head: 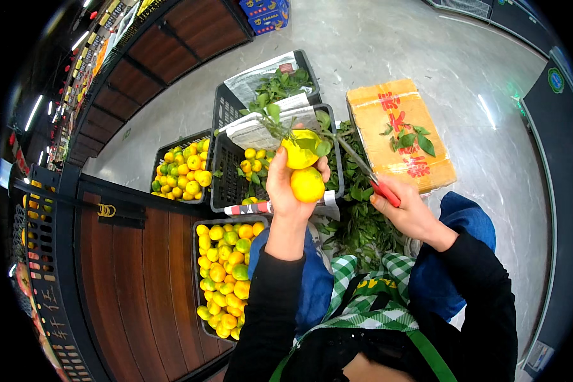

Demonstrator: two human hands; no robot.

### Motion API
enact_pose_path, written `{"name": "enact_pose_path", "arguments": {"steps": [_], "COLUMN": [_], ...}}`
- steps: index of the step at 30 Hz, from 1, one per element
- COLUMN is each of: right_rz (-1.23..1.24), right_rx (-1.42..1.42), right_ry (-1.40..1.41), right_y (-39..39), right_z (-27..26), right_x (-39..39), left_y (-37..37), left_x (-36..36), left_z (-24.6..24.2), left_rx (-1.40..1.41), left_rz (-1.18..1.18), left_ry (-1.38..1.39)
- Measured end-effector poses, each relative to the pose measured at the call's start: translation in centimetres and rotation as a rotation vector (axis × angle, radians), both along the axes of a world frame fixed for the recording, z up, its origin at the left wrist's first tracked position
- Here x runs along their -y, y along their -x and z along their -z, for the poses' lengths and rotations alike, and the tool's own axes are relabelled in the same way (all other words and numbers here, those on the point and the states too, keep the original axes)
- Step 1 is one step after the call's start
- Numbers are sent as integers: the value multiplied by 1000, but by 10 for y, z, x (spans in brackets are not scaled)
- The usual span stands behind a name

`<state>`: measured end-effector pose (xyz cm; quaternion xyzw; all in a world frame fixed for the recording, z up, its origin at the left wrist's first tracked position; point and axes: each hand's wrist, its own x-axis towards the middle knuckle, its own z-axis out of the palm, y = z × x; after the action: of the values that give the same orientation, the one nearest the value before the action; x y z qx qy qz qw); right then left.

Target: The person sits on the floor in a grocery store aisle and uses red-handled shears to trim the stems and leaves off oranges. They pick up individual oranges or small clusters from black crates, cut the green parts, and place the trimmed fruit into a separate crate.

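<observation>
My left hand [286, 191] holds two yellow citrus fruits, a leafy one [302, 152] above and a rounder one [307, 185] below, over a black plastic crate. Green stems and leaves [267, 117] stick out past the upper fruit. In my right hand [405, 205] are small shears with red handles [387, 192]. Their metal blades [355, 153] point up and left toward the leaves beside the upper fruit. Whether the tips touch a stem is hard to tell. Below my hands, several citrus fruits [251, 165] lie in the crate [224, 184] with newspaper [253, 133].
Cut leafy twigs [363, 224] are heaped on the floor between my knees. A cardboard box [391, 110] with leaves on top stands at right. Crates of citrus [184, 167] and more citrus [227, 267] are at left, beside a wood-panelled stand [133, 267]. Another crate [310, 71] holds leaves.
</observation>
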<state>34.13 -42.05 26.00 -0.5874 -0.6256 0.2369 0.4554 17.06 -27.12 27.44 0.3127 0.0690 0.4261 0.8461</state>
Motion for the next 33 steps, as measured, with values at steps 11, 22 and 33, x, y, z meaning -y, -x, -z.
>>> {"name": "enact_pose_path", "arguments": {"steps": [11,22,33], "right_rz": [15,-27,55], "right_rx": [-110,-253,-26], "right_ry": [-34,283,167], "right_y": [0,11,10], "right_z": [-10,-16,-8], "right_x": [4,2,4], "left_y": [2,-6,1], "left_x": [12,15,15], "left_z": [-10,1,-3], "left_rx": [-341,-701,-692], "left_rz": [-393,-522,-431], "left_ry": [-356,-786,-661]}}
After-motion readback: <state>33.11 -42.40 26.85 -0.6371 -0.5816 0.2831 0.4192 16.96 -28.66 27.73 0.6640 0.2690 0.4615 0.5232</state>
